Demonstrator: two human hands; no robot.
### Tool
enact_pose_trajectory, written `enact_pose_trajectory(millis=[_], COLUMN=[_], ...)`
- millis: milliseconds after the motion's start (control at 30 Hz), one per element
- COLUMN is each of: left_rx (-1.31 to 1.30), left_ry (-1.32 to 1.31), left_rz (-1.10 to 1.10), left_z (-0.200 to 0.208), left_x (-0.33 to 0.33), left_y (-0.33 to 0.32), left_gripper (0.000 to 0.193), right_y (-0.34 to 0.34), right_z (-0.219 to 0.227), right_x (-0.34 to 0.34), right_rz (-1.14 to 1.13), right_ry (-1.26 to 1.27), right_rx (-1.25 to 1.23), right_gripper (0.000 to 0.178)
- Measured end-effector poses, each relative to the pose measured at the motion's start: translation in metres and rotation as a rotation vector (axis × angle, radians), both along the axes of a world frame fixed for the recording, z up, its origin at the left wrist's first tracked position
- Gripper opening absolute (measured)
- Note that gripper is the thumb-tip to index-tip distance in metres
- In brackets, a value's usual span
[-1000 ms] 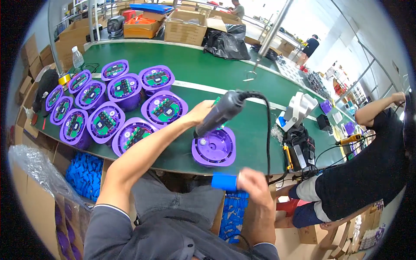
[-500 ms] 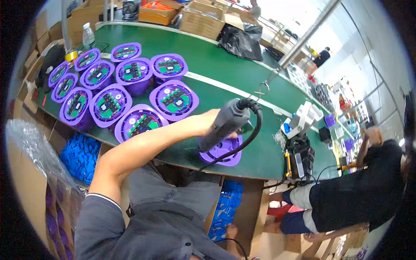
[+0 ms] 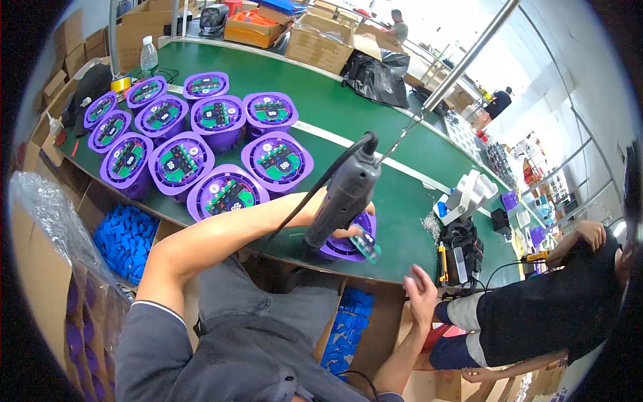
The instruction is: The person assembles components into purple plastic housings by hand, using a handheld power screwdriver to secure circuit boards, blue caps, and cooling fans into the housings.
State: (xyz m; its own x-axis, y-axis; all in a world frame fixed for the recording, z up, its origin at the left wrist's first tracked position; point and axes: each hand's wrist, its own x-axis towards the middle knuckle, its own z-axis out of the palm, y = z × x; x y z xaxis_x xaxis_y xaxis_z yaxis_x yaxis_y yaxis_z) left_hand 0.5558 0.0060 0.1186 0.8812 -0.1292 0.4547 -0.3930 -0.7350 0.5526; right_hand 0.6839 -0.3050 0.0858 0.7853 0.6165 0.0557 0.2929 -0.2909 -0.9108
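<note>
A dark grey electric screwdriver (image 3: 348,189) hangs on a coiled spring in front of my left hand (image 3: 349,232) and hides most of it. The fingers that show pinch a green circuit board (image 3: 366,245), tilted and slightly blurred, over a purple housing (image 3: 340,250) at the table's near edge. My right hand (image 3: 420,295) is raised just off that edge, to the right of the board, with its fingers apart and nothing in them. Left of my forearm stand several purple housings (image 3: 277,161) with green boards set in their tops.
Silver screws (image 3: 431,224) lie in a heap near a white and grey device (image 3: 467,195) on the green table (image 3: 395,248). Below the edge are bins of blue parts (image 3: 124,238). A co-worker in a black shirt (image 3: 549,301) is at the right. A bottle (image 3: 149,59) stands far left.
My right hand has come up from low by my lap toward the table edge. The circuit board now shows at my left hand. The hanging screwdriver has swung and turned, its cord now falling left.
</note>
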Motion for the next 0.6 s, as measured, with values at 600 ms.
enact_pose_trajectory(millis=[600], left_rx=[0.14], left_ry=[0.017], left_rz=[0.026], left_z=[0.009], left_x=[-0.028], left_y=[0.0], left_gripper=[0.093], right_y=[0.11], right_z=[0.036], right_x=[-0.06], right_rz=[0.162], right_ry=[-0.861], right_rx=[-0.245], right_gripper=[0.063])
